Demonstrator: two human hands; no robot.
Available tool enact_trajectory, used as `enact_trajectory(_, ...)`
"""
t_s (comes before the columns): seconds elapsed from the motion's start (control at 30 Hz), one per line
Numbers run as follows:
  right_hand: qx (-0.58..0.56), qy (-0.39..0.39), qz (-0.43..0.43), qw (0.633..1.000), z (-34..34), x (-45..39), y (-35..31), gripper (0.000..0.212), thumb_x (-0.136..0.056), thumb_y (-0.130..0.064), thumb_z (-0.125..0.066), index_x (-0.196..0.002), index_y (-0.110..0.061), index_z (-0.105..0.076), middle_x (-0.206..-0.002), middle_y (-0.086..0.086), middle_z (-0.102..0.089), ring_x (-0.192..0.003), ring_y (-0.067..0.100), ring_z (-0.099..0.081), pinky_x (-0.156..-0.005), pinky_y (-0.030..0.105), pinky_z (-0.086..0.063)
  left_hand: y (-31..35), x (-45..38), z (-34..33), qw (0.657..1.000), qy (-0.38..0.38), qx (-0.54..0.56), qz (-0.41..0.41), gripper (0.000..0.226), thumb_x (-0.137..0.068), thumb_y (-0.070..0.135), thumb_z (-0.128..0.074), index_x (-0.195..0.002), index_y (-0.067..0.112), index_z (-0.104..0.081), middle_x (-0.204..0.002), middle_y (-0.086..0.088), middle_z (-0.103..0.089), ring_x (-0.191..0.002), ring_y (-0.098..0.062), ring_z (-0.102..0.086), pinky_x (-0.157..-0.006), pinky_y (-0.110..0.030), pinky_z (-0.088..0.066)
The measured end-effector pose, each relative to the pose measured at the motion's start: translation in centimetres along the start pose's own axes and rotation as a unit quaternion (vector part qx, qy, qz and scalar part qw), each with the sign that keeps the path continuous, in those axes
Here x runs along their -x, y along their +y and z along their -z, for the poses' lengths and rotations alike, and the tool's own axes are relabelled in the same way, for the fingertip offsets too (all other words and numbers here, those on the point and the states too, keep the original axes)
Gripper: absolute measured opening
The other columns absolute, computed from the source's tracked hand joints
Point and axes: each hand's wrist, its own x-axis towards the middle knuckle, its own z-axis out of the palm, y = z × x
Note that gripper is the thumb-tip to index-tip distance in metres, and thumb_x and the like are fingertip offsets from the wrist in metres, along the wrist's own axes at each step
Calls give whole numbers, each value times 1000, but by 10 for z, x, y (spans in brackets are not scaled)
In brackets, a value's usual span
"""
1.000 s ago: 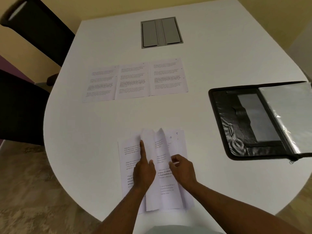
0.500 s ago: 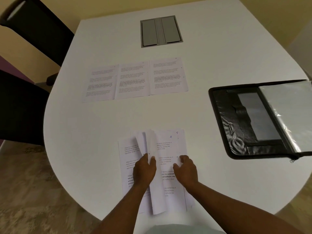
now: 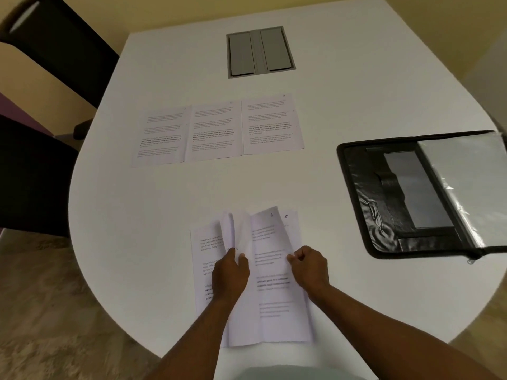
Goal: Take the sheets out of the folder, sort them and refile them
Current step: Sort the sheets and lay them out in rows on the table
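Observation:
A small stack of printed sheets (image 3: 271, 303) lies near the front edge of the white table (image 3: 137, 215). My left hand (image 3: 230, 272) pinches the curled-up edges of the turned sheets at the stack's left. My right hand (image 3: 310, 267) pinches the right edge of the top sheet, which is lifted and bent. Three printed sheets (image 3: 216, 130) lie flat side by side farther back. The black folder (image 3: 384, 198) lies open at the right, its clear plastic sleeves (image 3: 466, 182) turned over to the right side.
A grey cable hatch (image 3: 259, 52) is set into the table at the back. Two black chairs (image 3: 41, 133) stand along the table's left side. Beige carpet shows at the lower left.
The lifted sheet has swung from the left side over to the right. My right hand has moved right to its edge and closed on it; my left hand stays on the turned sheets.

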Motion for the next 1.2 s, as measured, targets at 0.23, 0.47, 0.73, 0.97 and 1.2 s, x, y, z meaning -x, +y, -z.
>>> enact_trajectory(0.23, -3, 143, 58, 988, 86, -23, -10, 14, -94, -26, -61, -85, -15, -58, -81, 8, -64, -75, 24, -55, -67, 28, -35, 15, 4, -6, 991, -33, -109, -72, 39, -98, 30, -44, -136, 22, -44, -101, -8, -67, -79, -27, -65, -71, -36, -55)
enact_trajectory(0.47, -71, 246, 97, 962, 170, -49, -29, 14, -96, -27, -59, -94, -15, -66, -81, 0, -64, -69, 16, -61, -61, 25, -44, 49, 17, -31, 976, -108, -168, -92, 81, -86, 75, -24, -146, 44, 22, -160, 1, -16, -137, -26, -38, -104, -47, -42)
enact_trajectory(0.73, -228, 206, 28, 951, 223, -106, -42, 15, -95, -26, -62, -85, -16, -68, -83, 6, -70, -71, 21, -64, -65, 35, -57, 142, -42, -47, 979, -147, 134, -35, 45, -98, 43, -47, -139, 24, -47, -139, 4, -51, -126, -18, -51, -105, -27, -38)
enact_trajectory(0.97, -228, 137, 46, 963, 244, -179, -68, 14, -95, -20, -62, -86, -12, -69, -77, 3, -68, -66, 17, -60, -56, 24, -53, 213, -109, -69, 964, -107, 243, -19, 40, -91, 18, -65, -128, 23, -51, -101, 0, -69, -85, -11, -67, -65, -16, -52)
enact_trajectory(1.2, -209, 128, 50, 968, 259, -297, -96, 18, -92, -21, -65, -74, -18, -67, -81, 6, -69, -68, 17, -59, -63, 30, -52, 270, -186, -107, 986, -33, 153, -64, 36, -93, 13, -60, -128, 22, -55, -117, -2, -62, -100, -16, -60, -80, -18, -48)
